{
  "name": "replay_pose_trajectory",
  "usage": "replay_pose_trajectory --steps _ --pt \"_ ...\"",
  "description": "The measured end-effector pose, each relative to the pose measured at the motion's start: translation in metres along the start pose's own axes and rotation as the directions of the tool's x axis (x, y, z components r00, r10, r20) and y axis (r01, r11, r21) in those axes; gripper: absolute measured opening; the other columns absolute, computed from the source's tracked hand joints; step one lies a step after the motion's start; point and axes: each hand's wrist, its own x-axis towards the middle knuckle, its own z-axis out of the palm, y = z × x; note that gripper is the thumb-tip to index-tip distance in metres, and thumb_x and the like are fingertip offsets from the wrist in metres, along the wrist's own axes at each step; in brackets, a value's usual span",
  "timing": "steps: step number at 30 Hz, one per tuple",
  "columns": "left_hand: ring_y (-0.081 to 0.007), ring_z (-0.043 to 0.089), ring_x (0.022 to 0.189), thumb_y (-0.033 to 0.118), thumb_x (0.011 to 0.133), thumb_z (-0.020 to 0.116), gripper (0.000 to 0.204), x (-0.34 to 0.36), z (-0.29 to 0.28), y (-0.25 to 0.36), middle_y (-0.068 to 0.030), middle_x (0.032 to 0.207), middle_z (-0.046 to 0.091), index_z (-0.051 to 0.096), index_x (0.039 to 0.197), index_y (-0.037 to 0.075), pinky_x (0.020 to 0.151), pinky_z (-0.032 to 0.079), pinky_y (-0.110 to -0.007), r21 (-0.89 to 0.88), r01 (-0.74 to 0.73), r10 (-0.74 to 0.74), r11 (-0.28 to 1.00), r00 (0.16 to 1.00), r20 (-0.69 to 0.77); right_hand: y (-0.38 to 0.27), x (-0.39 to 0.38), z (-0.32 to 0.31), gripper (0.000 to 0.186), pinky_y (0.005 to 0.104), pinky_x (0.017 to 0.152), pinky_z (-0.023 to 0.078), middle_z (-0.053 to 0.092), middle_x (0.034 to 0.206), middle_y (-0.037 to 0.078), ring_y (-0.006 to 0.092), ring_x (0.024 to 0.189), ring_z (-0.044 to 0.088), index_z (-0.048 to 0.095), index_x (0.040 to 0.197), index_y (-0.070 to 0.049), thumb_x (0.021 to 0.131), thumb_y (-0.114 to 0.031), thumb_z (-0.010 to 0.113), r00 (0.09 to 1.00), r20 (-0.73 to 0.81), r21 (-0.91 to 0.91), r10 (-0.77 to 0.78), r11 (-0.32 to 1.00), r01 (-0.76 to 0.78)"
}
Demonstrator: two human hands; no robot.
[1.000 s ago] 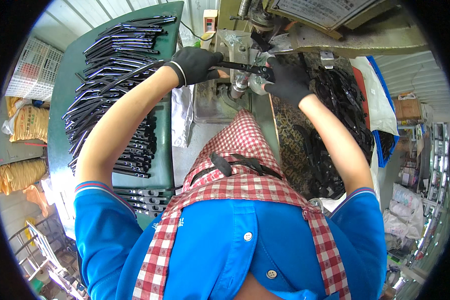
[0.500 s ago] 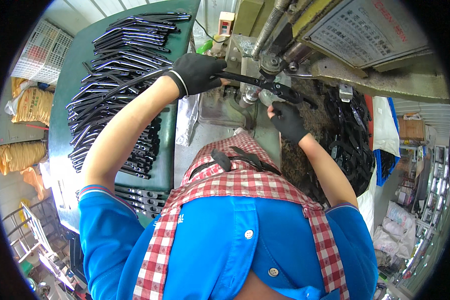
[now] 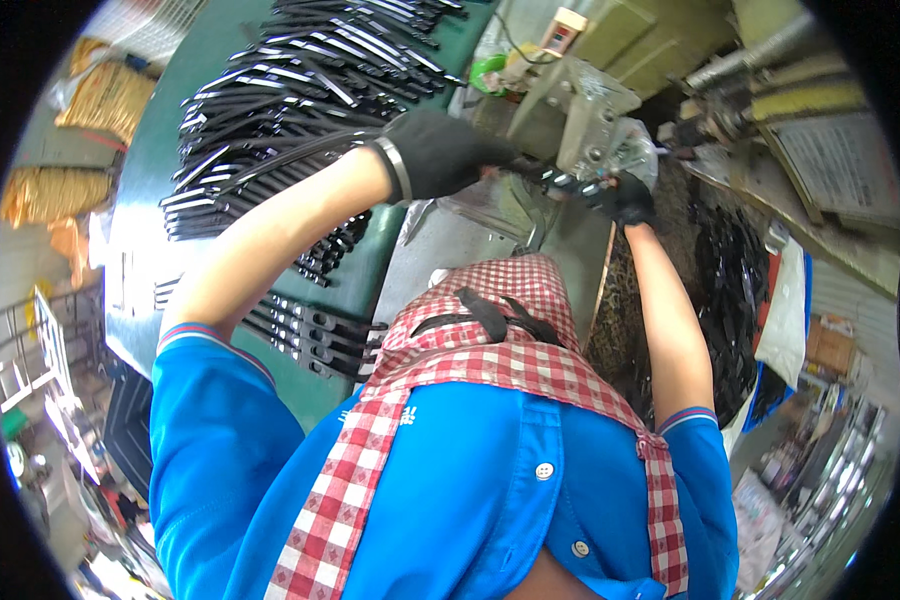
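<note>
My left hand (image 3: 442, 155), in a black glove, is closed around a long black metal bar (image 3: 562, 181) in front of the machine. A thin black length trails out to the left behind that wrist, over the stacked bars. My right hand (image 3: 630, 198), also gloved in black with bare fingertips, grips the bar's right end, close to my left hand. The glove covers part of that end, and its fingers are partly blurred. Just beyond the hands stands a metal machine fixture (image 3: 592, 135), with clear plastic wrapped beside it.
Many black bars (image 3: 315, 70) lie stacked on the green table (image 3: 150, 130) at left; flat pieces with holes (image 3: 315, 335) lie nearer me. Dark parts (image 3: 730, 300) are heaped at right. The machine's heavy body (image 3: 820, 170) overhangs the far right. A red-and-white box (image 3: 564, 32) stands behind.
My view has turned and shifted. The bar has come away from the machine's working point, tilting down to the right, and my right hand has moved up onto its right end.
</note>
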Motion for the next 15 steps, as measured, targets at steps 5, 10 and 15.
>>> replay_pose_trajectory --steps 5,10,15 --pt "-0.0343 0.062 0.07 0.018 0.079 0.059 0.016 -0.147 0.003 -0.033 -0.0115 0.074 0.063 0.065 0.093 0.018 0.062 0.048 -0.045 -0.134 0.317 -0.299 0.939 0.944 0.136 -0.004 -0.009 -0.01 0.023 0.0423 0.072 0.049 0.065 0.087 0.021 0.0369 0.084 0.063 0.068 0.094 -0.006 0.079 -0.022 0.06 0.994 -0.103 0.213 0.038 0.977 -0.015" --pt "-0.0336 0.063 0.08 0.008 0.072 0.058 0.014 -0.253 0.017 -0.039 -0.0118 0.081 0.064 0.066 0.084 0.01 0.071 0.05 -0.043 0.287 0.554 -0.622 0.782 0.724 0.298 0.029 -0.004 0.014 0.026 0.0331 0.072 0.048 0.068 0.084 0.018 0.024 0.078 0.066 0.068 0.1 0.0 0.084 -0.021 0.064 0.987 -0.146 0.285 -0.072 0.952 0.112" --pt "-0.029 0.055 0.106 0.016 0.077 0.058 0.019 -0.306 0.062 -0.027 -0.0073 0.106 0.063 0.065 0.094 0.011 0.094 0.041 -0.038 0.143 0.752 -0.748 0.644 0.658 -0.091 0.025 -0.001 0.012 0.018 0.0278 0.069 0.047 0.069 0.078 0.007 0.0127 0.072 0.062 0.068 0.092 0.0 0.084 -0.016 0.065 0.988 -0.138 0.566 0.062 0.824 0.027"
